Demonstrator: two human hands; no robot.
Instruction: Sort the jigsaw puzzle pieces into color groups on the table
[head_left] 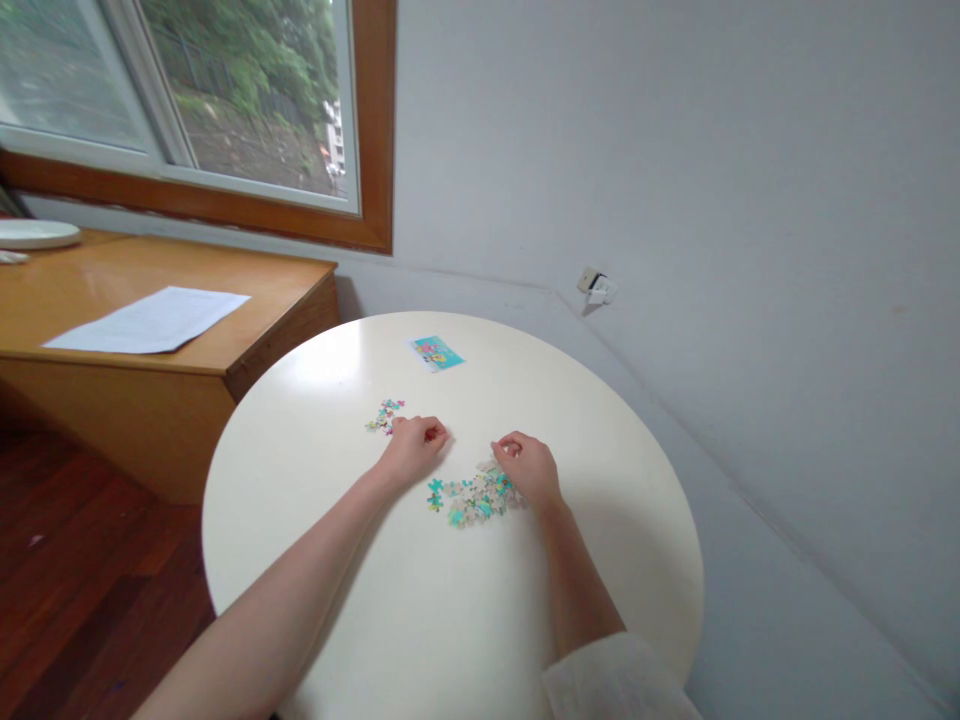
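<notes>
Loose jigsaw puzzle pieces, teal, yellow and greyish, lie in a spread pile on the white round table. Just above that pile, my right hand has thumb and forefinger brought together in a pinch; whatever is between them is too small to make out. My left hand is curled with its fingertips pressed together, beside a smaller cluster of puzzle pieces with teal and pink parts. What the left fingers hold, if anything, is hidden. A small picture card, teal with colourful figures, lies farther back.
A wooden desk stands at the left, with a white paper sheet and a white round object on it. Behind the table is a wall with a socket and plug. A wood-framed window is at upper left.
</notes>
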